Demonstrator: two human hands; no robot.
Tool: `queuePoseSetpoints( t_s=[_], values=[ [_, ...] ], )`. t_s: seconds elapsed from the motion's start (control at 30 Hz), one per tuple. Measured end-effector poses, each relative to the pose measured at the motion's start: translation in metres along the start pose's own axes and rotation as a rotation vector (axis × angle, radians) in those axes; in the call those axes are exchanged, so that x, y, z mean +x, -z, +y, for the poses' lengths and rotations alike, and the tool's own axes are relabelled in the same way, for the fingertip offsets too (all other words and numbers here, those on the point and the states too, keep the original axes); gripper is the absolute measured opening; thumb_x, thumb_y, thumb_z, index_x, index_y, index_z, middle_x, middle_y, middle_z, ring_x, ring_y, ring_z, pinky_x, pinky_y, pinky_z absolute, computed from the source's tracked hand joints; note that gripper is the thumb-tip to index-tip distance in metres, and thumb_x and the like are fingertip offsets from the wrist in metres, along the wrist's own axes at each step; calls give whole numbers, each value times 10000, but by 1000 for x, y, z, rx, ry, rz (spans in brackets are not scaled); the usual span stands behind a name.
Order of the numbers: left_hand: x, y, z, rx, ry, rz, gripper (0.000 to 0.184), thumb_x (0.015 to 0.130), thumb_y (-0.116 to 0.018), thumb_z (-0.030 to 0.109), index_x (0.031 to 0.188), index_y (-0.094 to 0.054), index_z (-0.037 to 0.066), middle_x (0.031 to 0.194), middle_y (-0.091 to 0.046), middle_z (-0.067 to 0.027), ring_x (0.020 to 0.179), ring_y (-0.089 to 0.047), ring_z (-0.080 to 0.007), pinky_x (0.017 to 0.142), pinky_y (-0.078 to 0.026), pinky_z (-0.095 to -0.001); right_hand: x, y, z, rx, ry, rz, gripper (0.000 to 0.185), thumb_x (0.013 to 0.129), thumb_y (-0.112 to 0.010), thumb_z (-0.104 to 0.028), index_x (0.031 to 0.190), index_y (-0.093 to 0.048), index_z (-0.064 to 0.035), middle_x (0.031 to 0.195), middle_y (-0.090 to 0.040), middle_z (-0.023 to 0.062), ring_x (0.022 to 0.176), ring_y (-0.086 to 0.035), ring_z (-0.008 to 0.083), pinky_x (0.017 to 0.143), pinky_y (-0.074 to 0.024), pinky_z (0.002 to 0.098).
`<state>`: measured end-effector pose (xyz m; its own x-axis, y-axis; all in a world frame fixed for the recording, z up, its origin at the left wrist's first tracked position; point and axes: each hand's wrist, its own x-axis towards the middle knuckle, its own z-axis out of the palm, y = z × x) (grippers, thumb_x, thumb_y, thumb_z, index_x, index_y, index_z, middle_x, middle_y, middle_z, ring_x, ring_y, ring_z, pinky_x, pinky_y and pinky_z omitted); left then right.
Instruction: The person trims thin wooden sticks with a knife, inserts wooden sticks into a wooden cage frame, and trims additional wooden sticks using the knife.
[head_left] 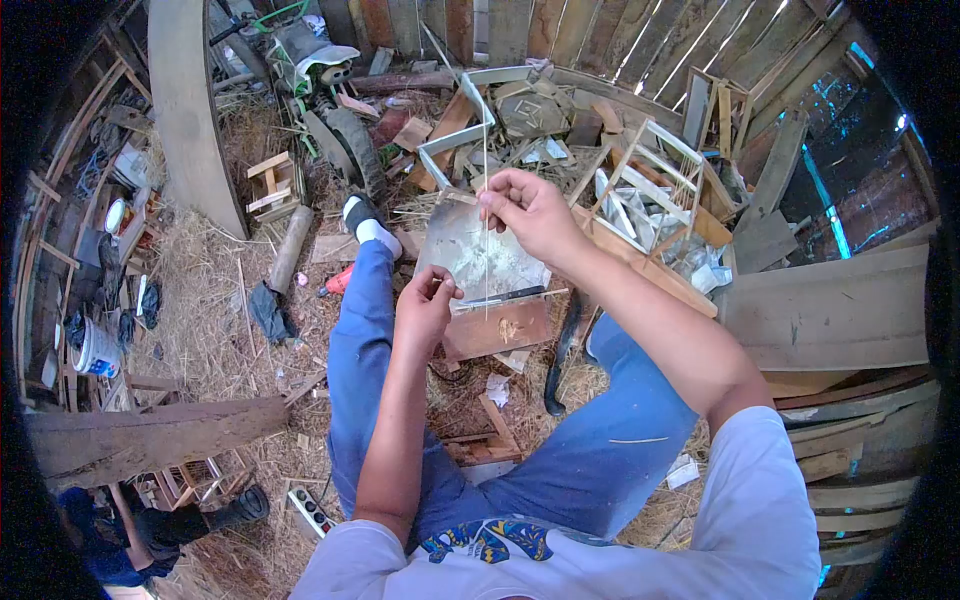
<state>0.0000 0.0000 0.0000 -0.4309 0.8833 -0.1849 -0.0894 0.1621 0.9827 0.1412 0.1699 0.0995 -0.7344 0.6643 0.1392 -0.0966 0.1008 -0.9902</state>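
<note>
My right hand [528, 214] pinches a long thin wooden stick [487, 262] near its upper part, and the stick hangs nearly upright. My left hand [428, 305] is lower and to the left of the stick, its thumb and fingers drawn together; whatever may be between them is too small to tell. Behind the stick, a worn grey-white board [450, 235] lies between my legs. A knife [518, 296] with a dark handle rests at its near edge. Closer to me is a brown wooden block [470, 338] with pale shavings on it.
Straw and wood scraps cover the floor. A wooden frame [650, 180] stands among scrap at the right. A red tool [338, 282] lies beside my left leg, a power strip [310, 512] near my hip. Another person [130, 535] sits at the lower left, near a thick beam [150, 435].
</note>
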Motion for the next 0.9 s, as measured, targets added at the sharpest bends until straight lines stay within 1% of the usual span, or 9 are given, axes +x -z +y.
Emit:
queuePoseSetpoints(
  t_s=[0.07, 0.2, 0.27, 0.37, 0.4, 0.43, 0.53, 0.77, 0.9],
  values=[
    [5, 4, -10, 95, 58, 11, 154, 1050, -607, 222, 1036, -636, 72, 888, -715, -21, 588, -529, -84, 570, -442, -271, -1, 3, -5, -2, 28, 13, 127, 1025, -654, -156, 1042, -664, -31, 853, -691, 15, 752, -632, 90, 698, -506, 254],
    [9, 14, -5, 244, 118, 69, 180, 1064, -579, 198, 1006, -649, 43, 893, -703, -27, 654, -544, -80, 623, -447, -244, -2, -1, -2, -30, -4, 5, 124, 1021, -658, -148, 1017, -667, -24, 846, -684, 13, 753, -631, 88, 694, -504, 258],
    [11, 9, -4, 53, -184, 258, 250, 1069, -573, 212, 952, -685, 22, 746, -550, 34, 648, -446, -51, 574, -352, -253, -5, -5, 3, -40, -60, -25, 116, 1016, -663, -137, 1004, -670, -22, 843, -680, 10, 750, -629, 84, 689, -503, 255],
    [14, 16, 7, -103, -268, 332, 244, 1068, -580, 221, 1007, -700, 17, 747, -517, 36, 701, -448, -49, 613, -354, -234, -15, -14, 12, -78, -97, -138, 102, 1007, -673, -125, 1009, -672, -23, 836, -673, 1, 742, -622, 78, 684, -503, 251],
    [12, 21, 14, -103, -297, 304, 236, 1067, -585, 215, 1043, -702, 11, 843, -612, 14, 762, -514, -61, 679, -420, -229, -21, -20, 14, -73, -123, -174, 94, 999, -683, -115, 1005, -681, -21, 833, -671, -5, 733, -609, 62, 673, -495, 243],
    [6, 21, 28, -113, -287, 329, 236, 1067, -585, 215, 1043, -702, 11, 843, -612, 14, 762, -514, -61, 679, -420, -229, -26, -26, 14, -76, -134, -200, 94, 999, -683, -115, 1005, -681, -21, 833, -671, -5, 733, -609, 62, 673, -495, 243],
    [-8, 23, 54, -236, -304, 203, 218, 1061, -601, 197, 1111, -687, 3, 1100, -719, -35, 938, -618, -95, 858, -498, -251, -43, -44, 21, -201, -228, -322, 131, 1002, -689, -130, 1031, -683, -2, 898, -685, -8, 823, -625, 65, 749, -518, 254],
    [-12, 28, 58, -318, -306, 182, 171, 1036, -645, 167, 1123, -679, 25, 1021, -715, -22, 879, -618, -83, 811, -498, -245, -48, -55, 19, -359, -142, -397, 143, 996, -691, -140, 1041, -687, -4, 884, -686, 8, 817, -624, 73, 753, -515, 262],
    [-12, 35, 59, -432, -203, 186, 168, 1032, -656, 181, 1117, -687, 39, 957, -710, -15, 826, -626, -83, 773, -505, -247, -41, -52, 29, -389, -108, -417, 165, 1005, -680, -169, 1036, -693, -7, 877, -692, 17, 798, -628, 84, 746, -522, 277]
  ],
)
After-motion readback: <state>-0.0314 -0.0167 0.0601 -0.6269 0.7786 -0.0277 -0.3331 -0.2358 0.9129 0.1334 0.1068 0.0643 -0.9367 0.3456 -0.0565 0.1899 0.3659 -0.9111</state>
